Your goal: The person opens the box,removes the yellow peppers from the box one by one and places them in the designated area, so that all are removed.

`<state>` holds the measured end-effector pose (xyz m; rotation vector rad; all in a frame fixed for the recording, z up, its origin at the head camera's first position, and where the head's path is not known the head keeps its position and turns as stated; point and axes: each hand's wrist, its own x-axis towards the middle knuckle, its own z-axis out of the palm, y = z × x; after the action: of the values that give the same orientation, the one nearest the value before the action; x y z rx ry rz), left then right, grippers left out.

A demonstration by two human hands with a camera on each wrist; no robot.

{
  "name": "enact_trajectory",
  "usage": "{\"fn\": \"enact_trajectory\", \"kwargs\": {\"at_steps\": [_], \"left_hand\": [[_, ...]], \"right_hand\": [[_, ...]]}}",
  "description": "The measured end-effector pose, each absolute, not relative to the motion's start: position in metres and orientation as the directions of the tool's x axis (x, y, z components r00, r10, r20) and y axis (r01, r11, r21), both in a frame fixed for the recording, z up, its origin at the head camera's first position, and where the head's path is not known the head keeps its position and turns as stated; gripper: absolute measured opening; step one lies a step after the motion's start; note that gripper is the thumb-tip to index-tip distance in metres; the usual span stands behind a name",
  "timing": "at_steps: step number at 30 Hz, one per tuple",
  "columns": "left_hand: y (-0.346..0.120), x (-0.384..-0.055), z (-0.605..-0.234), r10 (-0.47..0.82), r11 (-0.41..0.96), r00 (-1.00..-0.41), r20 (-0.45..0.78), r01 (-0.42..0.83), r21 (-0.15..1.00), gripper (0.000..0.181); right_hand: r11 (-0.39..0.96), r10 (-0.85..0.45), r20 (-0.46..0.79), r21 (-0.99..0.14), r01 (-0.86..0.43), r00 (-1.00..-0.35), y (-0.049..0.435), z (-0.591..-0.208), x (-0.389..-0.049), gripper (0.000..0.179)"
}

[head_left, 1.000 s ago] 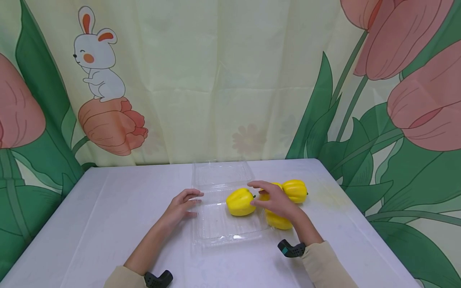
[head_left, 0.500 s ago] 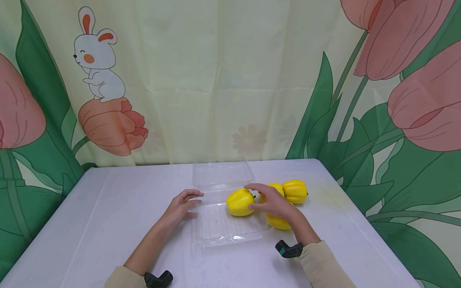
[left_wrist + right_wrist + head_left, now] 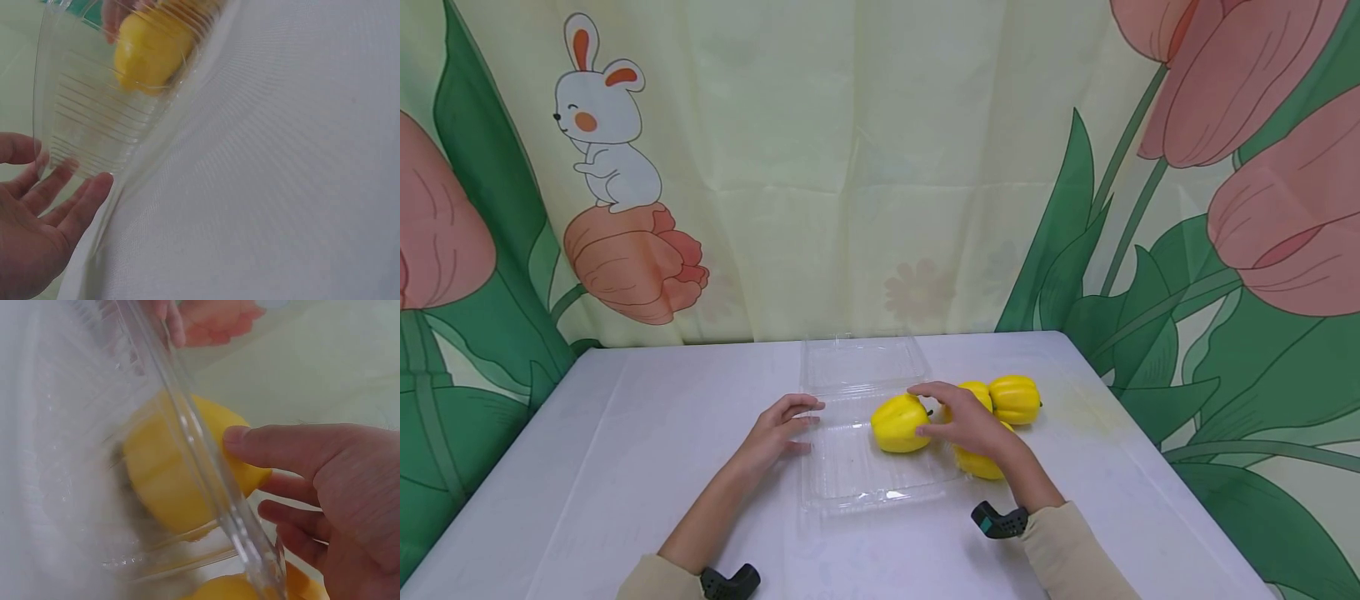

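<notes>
A clear plastic clamshell box lies with its lid folded back. Inside, towards its right side, sits a yellow bell pepper, its stem pointing right. My right hand holds the pepper's stem end, thumb on the near side and index finger at the far side; the other fingers are loosely bent. At the box's left wall, my left hand rests its spread, relaxed fingers against the plastic, one fingertip at the rim. In the left wrist view the thumb stands outside the wall.
Three more yellow bell peppers lie right of the box: a back right pepper, another pepper beside it and a nearer pepper, partly hidden by the right hand. Behind the white-covered table hangs a printed curtain.
My right hand has shifted slightly left, closer around the stem end of the pepper in the box. The left hand and the box have stayed in place.
</notes>
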<state>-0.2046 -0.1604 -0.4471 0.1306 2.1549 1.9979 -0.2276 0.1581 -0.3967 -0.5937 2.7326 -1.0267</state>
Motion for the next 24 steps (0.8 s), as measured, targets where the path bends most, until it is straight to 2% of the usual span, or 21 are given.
{"fn": "enact_trajectory", "kwargs": {"at_steps": [7,24], "left_hand": [[-0.1583,-0.2046,-0.446,0.179,0.089,-0.979,-0.097,-0.082,0.993,0.032],[-0.1587,-0.204,-0.4465,0.178,0.105,-0.978,-0.11,-0.092,0.99,0.031]], "right_hand": [[0.672,-0.417,-0.013,-0.678,-0.298,-0.909,0.1553,-0.3945,-0.2242,0.059],[0.607,-0.5,-0.038,-0.728,-0.319,-0.865,0.1499,-0.3965,-0.2234,0.059]]}}
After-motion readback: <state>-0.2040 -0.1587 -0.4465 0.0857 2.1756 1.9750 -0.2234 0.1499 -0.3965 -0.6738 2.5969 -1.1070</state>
